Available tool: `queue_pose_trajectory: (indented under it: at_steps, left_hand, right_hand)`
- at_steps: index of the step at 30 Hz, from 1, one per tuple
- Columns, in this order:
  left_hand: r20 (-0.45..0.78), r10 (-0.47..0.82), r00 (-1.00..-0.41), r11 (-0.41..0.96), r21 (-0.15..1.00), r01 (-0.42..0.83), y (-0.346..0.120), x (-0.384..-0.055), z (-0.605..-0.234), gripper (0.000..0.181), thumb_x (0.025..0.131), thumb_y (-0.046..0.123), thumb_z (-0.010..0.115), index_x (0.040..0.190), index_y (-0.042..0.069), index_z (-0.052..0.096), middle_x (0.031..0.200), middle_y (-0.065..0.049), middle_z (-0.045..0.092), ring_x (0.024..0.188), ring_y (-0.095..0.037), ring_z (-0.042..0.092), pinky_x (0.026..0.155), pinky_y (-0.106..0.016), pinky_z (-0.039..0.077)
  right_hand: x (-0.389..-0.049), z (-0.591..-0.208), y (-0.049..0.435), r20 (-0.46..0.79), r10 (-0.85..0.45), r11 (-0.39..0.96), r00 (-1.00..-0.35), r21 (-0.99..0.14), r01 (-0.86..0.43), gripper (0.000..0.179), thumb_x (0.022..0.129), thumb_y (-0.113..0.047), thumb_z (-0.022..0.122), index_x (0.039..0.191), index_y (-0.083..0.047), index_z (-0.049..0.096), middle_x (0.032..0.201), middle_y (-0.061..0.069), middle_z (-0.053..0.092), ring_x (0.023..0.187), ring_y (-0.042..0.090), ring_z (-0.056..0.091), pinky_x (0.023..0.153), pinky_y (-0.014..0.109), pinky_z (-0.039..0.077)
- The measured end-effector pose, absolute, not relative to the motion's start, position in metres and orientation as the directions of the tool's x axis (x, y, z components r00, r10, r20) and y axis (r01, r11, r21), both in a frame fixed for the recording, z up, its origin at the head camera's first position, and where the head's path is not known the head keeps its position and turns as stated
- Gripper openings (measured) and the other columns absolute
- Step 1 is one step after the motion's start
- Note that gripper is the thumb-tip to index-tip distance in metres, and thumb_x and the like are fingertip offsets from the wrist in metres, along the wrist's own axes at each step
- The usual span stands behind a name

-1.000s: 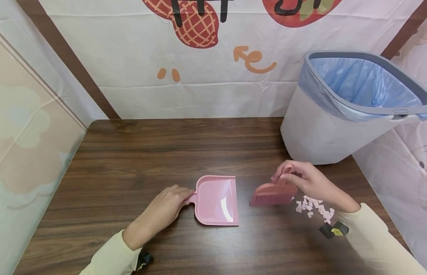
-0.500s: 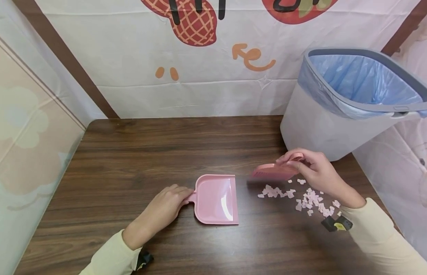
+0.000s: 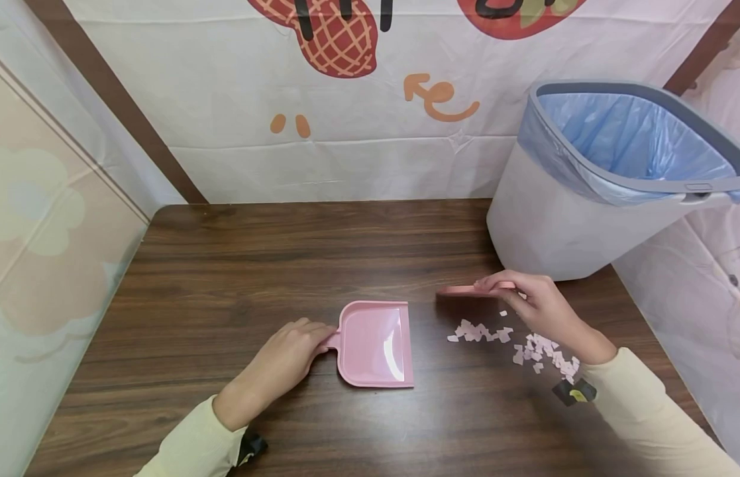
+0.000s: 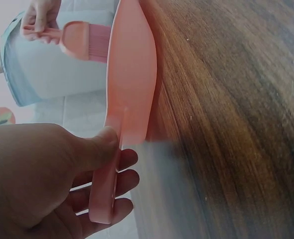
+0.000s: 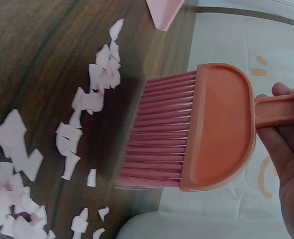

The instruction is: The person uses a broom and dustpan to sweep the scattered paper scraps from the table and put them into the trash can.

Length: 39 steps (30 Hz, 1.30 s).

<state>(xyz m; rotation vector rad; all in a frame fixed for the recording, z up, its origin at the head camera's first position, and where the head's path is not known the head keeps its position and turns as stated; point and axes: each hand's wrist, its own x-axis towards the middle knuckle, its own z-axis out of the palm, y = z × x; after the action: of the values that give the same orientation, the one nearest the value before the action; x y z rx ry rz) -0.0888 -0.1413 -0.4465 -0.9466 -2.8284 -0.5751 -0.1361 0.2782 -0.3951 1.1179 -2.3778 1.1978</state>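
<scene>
My left hand [image 3: 286, 358] grips the handle of a pink dustpan [image 3: 370, 344], which lies on the table with its wide lip toward the right. Nothing shows inside the pan. In my right hand [image 3: 539, 311] is a small pink hand brush [image 5: 221, 129], pinched by its handle. Its bristles [image 5: 159, 132] point down toward the tabletop, just behind the scraps; whether they touch the wood I cannot tell. Pale pink paper scraps [image 3: 474, 330] form a short row right of the dustpan, and a denser pile [image 3: 539, 349] lies partly under my right wrist.
A white trash bin [image 3: 560, 205] lined with a blue bag [image 3: 638, 139] stands at the table's back right, close behind my right hand. The dark wooden table [image 3: 286, 258] meets a printed cloth [image 3: 370, 165] at its back edge.
The brush has gone from in front of the scraps to behind them, away from me, and turned edge-on, uncovering a row of scraps. My left hand and the dustpan have stayed put.
</scene>
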Motion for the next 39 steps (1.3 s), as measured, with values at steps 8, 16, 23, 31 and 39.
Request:
queue_pose_trajectory:
  at_steps: [8, 16, 23, 31, 39]
  left_hand:
    - [0.21, 0.56, -0.801, 0.737, 0.317, 0.598, -0.141, -0.09, -0.446, 0.024, 0.09, 0.003, 0.074, 0.114, 0.0, 0.073, 0.109, -0.01, 0.074, 0.106, -0.027, 0.069, 0.102, -0.052, 0.048]
    - [0.207, 0.551, -0.808, 0.745, 0.315, 0.589, -0.141, -0.089, -0.445, 0.025, 0.089, 0.004, 0.075, 0.114, 0.001, 0.073, 0.109, -0.009, 0.074, 0.105, -0.026, 0.069, 0.099, -0.049, 0.05]
    - [0.219, 0.552, -0.805, 0.744, 0.308, 0.594, -0.14, -0.089, -0.446, 0.024, 0.089, 0.005, 0.076, 0.113, 0.002, 0.073, 0.107, -0.006, 0.075, 0.097, -0.024, 0.067, 0.088, -0.044, 0.053]
    - [0.23, 0.552, -0.801, 0.743, 0.301, 0.598, -0.14, -0.089, -0.446, 0.024, 0.09, 0.005, 0.075, 0.113, 0.003, 0.073, 0.106, -0.005, 0.075, 0.094, -0.022, 0.065, 0.086, -0.041, 0.053]
    - [0.232, 0.553, -0.801, 0.741, 0.304, 0.599, -0.139, -0.089, -0.445, 0.024, 0.089, 0.005, 0.076, 0.113, 0.002, 0.074, 0.106, -0.005, 0.075, 0.093, -0.022, 0.065, 0.085, -0.042, 0.053]
  right_hand:
    - [-0.125, -0.4, 0.281, 0.486, -0.526, 0.382, -0.698, -0.598, -0.705, 0.047, 0.075, 0.027, 0.071, 0.103, -0.009, 0.074, 0.103, 0.005, 0.076, 0.104, 0.004, 0.069, 0.09, 0.014, 0.05]
    - [-0.111, -0.397, 0.281, 0.504, -0.506, 0.363, -0.7, -0.611, -0.703, 0.046, 0.074, 0.028, 0.071, 0.105, -0.007, 0.072, 0.103, 0.008, 0.076, 0.105, 0.005, 0.069, 0.092, 0.014, 0.049]
    - [-0.101, -0.386, 0.273, 0.616, -0.233, 0.518, -0.752, -0.576, -0.633, 0.034, 0.078, 0.027, 0.068, 0.103, 0.004, 0.068, 0.096, 0.013, 0.075, 0.086, -0.002, 0.068, 0.067, 0.009, 0.048]
    - [-0.084, -0.385, 0.264, 0.695, -0.03, 0.827, -0.719, -0.386, -0.408, 0.024, 0.084, 0.011, 0.073, 0.105, 0.006, 0.061, 0.089, 0.015, 0.07, 0.069, 0.013, 0.061, 0.065, 0.012, 0.046]
    - [-0.076, -0.4, 0.26, 0.68, -0.023, 0.87, -0.733, -0.347, -0.35, 0.021, 0.086, 0.007, 0.071, 0.104, 0.002, 0.062, 0.084, 0.018, 0.067, 0.067, 0.031, 0.066, 0.059, 0.052, 0.055]
